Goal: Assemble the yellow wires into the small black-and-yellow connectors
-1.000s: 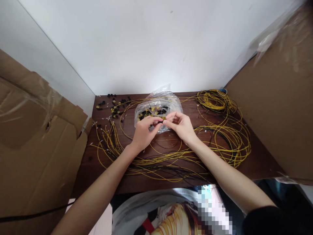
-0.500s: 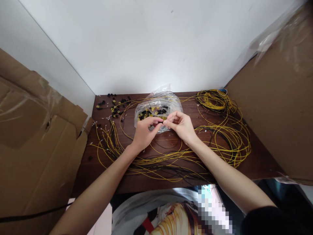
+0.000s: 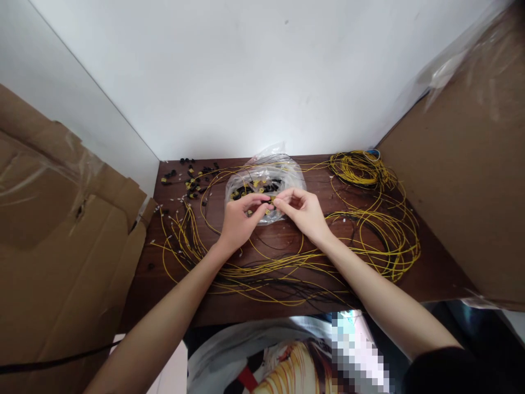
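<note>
My left hand (image 3: 241, 216) pinches a small black and yellow connector (image 3: 271, 201) between thumb and fingertips. From the other side my right hand (image 3: 301, 210) grips the same piece, so both sets of fingertips nearly meet. Just behind them lies an open clear plastic bag (image 3: 293, 174) with several black and yellow connectors inside. Long yellow and black wires (image 3: 279, 267) run across the table below my hands, their white-tipped ends fanned out at the left.
Loose connectors (image 3: 192, 183) lie at the back left of the brown table (image 3: 254, 312). A coiled yellow wire bundle (image 3: 356, 169) sits at the back right. Cardboard (image 3: 61, 230) flanks the left side, and another cardboard panel (image 3: 463, 191) the right.
My left hand has shifted slightly left and down, and its fingertips have parted a little from the right ones. Yellow now shows between them.
</note>
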`<action>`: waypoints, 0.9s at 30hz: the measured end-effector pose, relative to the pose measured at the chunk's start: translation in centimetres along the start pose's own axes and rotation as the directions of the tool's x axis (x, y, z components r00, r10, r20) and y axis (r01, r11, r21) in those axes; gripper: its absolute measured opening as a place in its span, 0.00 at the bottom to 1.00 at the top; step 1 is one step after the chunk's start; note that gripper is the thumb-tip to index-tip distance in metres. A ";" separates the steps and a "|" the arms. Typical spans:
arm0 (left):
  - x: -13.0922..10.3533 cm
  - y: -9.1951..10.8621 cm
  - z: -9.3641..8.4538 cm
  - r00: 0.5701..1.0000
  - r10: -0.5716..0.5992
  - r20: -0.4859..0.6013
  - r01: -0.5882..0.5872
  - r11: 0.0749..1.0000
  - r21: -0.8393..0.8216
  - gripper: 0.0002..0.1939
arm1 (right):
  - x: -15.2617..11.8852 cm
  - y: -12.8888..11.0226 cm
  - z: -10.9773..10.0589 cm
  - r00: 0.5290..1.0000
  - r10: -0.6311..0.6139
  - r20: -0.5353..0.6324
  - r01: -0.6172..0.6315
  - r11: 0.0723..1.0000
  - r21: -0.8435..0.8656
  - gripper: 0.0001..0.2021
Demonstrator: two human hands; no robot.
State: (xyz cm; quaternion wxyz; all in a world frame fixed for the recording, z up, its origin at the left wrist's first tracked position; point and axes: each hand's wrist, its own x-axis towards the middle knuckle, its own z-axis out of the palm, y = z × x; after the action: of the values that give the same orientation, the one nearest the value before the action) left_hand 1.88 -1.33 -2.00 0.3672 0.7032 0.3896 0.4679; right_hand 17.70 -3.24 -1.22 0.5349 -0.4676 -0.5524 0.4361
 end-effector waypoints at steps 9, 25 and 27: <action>0.1 0.2 0.0 0.999 -0.038 -0.005 0.038 0.999 -0.032 0.08 | 0.2 0.3 0.0 0.999 0.016 -0.039 -0.015 1.000 0.013 0.10; -0.2 0.1 0.2 0.998 0.027 0.048 -0.028 0.999 0.030 0.08 | 0.0 0.1 0.3 0.999 0.031 0.017 -0.031 0.998 0.059 0.10; -0.1 0.0 0.2 0.999 0.011 0.044 -0.011 1.000 0.016 0.08 | 0.0 0.2 0.3 1.000 0.020 0.015 -0.021 0.998 0.065 0.10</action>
State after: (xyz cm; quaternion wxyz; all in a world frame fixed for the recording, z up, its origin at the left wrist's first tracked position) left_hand 2.00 -1.49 -2.05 0.3674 0.7182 0.3813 0.4514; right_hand 17.43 -3.21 -1.41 0.5412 -0.4524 -0.5370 0.4627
